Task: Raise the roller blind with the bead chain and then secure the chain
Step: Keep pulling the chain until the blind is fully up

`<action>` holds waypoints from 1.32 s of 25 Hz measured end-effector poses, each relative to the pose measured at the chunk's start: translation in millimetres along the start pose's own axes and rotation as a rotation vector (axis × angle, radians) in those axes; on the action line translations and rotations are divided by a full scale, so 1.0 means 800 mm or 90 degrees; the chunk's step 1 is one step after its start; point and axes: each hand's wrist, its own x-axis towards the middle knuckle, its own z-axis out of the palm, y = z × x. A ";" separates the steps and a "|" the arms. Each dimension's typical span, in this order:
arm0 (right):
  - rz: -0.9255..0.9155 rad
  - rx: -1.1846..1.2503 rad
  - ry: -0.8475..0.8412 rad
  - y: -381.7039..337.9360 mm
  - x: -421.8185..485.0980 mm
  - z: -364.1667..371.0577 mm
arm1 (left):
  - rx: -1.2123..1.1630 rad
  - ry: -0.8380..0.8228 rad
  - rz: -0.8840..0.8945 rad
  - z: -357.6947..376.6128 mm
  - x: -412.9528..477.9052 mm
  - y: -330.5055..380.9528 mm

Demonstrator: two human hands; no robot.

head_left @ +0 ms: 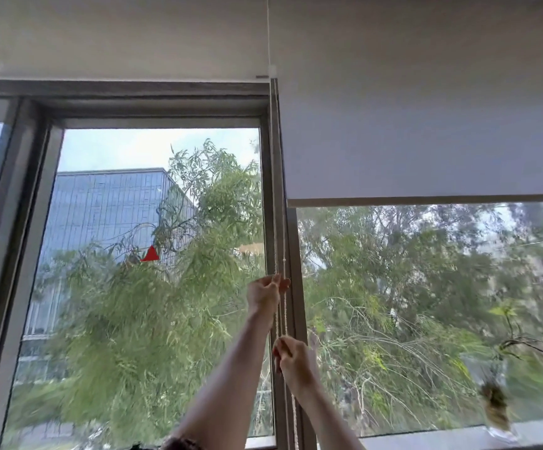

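Note:
A white roller blind [425,131] covers the upper part of the right window; its bottom bar [425,200] hangs a little under halfway down the view. The white bead chain [279,222] runs down the frame between the two windows as two strands. My left hand [265,293] is raised and closed around the chain. Lower down, my right hand [291,355] pinches the chain too. Both forearms reach up from the bottom centre. A second blind [127,37] on the left is rolled up higher.
The grey window frame [275,157] divides the two panes. A dangling plant [495,407] hangs at the lower right by the sill [458,438]. Trees and a glass building lie outside.

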 end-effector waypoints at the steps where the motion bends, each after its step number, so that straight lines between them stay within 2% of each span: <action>1: 0.009 -0.010 -0.012 0.007 -0.007 0.002 | -0.001 0.007 -0.008 -0.001 -0.001 -0.002; 10: 0.037 -0.069 -0.093 0.027 -0.045 -0.001 | -0.067 0.072 -0.018 0.006 0.001 -0.001; 17: 0.109 -0.012 -0.156 0.039 -0.029 -0.032 | 0.039 0.064 0.102 -0.002 -0.021 0.002; 20: 0.129 0.052 -0.078 0.020 -0.003 -0.053 | 0.039 0.065 0.112 -0.009 -0.022 -0.005; 23: 0.081 0.076 -0.002 -0.021 0.025 -0.065 | 0.043 0.063 0.122 -0.012 -0.026 -0.005; 26: 0.019 0.093 0.008 -0.062 0.050 -0.071 | 0.075 0.075 0.145 -0.007 -0.036 0.001; 29: 0.009 0.159 0.040 -0.083 0.070 -0.069 | 0.131 0.091 0.181 -0.005 -0.052 -0.008; 33: 0.009 0.174 0.007 -0.100 0.066 -0.059 | 0.129 0.033 0.110 -0.010 -0.085 -0.066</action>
